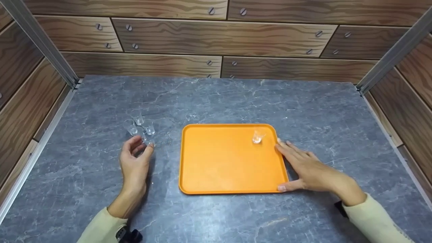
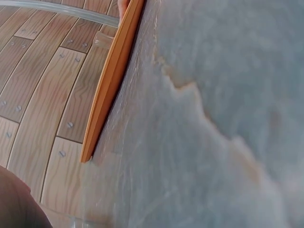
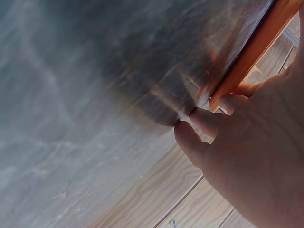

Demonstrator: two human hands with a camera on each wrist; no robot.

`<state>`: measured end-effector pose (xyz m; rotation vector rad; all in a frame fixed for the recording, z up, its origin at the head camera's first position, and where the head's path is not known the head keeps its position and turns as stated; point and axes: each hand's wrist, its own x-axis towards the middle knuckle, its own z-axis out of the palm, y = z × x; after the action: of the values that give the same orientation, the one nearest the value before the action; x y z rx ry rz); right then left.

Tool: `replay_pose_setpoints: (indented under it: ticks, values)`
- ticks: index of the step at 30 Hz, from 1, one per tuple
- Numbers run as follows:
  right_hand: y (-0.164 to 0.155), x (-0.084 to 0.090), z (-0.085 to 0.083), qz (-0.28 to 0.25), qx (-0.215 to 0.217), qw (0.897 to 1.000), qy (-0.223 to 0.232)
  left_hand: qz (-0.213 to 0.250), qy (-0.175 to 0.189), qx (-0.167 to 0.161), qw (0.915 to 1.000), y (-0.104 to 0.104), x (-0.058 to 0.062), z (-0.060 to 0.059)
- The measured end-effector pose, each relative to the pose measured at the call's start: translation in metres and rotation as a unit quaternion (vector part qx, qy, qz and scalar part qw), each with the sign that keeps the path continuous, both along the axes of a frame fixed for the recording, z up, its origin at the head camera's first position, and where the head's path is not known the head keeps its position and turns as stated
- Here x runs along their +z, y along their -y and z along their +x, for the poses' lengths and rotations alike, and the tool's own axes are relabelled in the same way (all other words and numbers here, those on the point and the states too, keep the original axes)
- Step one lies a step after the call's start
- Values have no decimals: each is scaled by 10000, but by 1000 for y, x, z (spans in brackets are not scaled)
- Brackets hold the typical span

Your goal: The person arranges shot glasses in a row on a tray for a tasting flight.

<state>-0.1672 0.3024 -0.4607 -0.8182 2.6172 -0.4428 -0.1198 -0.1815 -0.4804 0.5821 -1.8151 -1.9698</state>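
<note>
So the left hand [image 1: 135, 162] is parked on the grey marble-look tabletop [image 1: 216, 98], fingers curled with thumb and forefinger closing in on the nearest small clear glass [image 1: 147, 140], the one right at its fingertips. Honestly can't tell from the head view whether it's actually pinched or just touched; the glass is see-through and half lost against the stone. Three more little clear shot glasses [image 1: 138, 124] huddle just past those fingers, further from the person. The flat orange plastic tray [image 1: 222, 162] lies off to the thumb side of that hand, well apart from it, and it's close to square, so no real long axis. The right hand [image 1: 303, 167] is flat and relaxed against the tray's right rim, fingers straight along the edge, thumb [image 3: 190, 137] pressing at the near corner, gripping nothing. One clear shot glass [image 1: 258, 137] already stands on the tray, just beyond the right fingertips. The loose glasses are way closer to the left hand.
</note>
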Motion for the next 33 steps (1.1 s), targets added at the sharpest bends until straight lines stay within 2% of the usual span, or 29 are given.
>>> replay_pose_setpoints:
  ticks: [6,13,27,33]
  values:
    - [0,0,0,7,-12,10000,9,212,274,-119,9993,4,0,-4]
    - [0,0,1,-13,-45,10000,41,389,263,-128,9988,6,-1,-7]
    - [0,-1,1,-55,-76,9999,88,80,460,-169,9988,8,-5,-9]
    - [0,-1,-1,-9,-75,9999,84,45,407,-155,9990,9,-6,-10]
